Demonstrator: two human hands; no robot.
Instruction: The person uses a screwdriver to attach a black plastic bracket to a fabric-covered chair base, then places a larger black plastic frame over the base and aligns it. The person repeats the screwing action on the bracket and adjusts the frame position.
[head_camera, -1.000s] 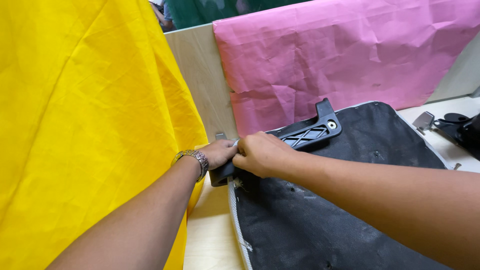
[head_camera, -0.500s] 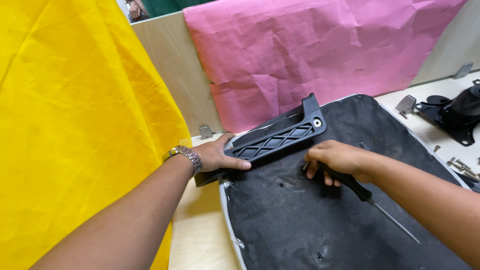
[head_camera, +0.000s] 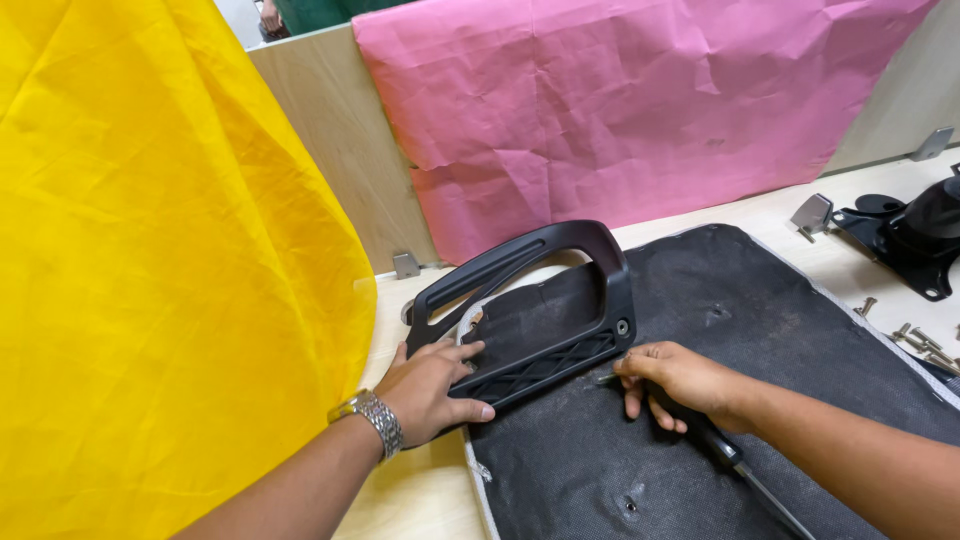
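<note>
A black plastic armrest frame (head_camera: 560, 300), loop-shaped with a ribbed lower bar, lies at the left end of a black fabric-covered seat panel (head_camera: 760, 350). My left hand (head_camera: 430, 390), with a metal watch on the wrist, grips the frame's lower left end. My right hand (head_camera: 675, 380) rests on the panel just right of the frame's ribbed bar and holds a screwdriver (head_camera: 745, 465), whose black handle and metal shaft run down to the right. A small screw or bit shows at the fingertips; I cannot tell which.
Yellow cloth (head_camera: 150, 250) hangs at the left, pink paper (head_camera: 620, 100) covers the back wall. A black metal mechanism (head_camera: 905, 235) and loose screws (head_camera: 915, 335) lie on the light wooden table (head_camera: 420, 490) at the right. Small metal brackets (head_camera: 405, 265) stand along the partition.
The armrest frame has swung from lying flat to showing its full loop. My right hand has stayed beside it with the screwdriver; my left hand has shifted along the frame's lower end.
</note>
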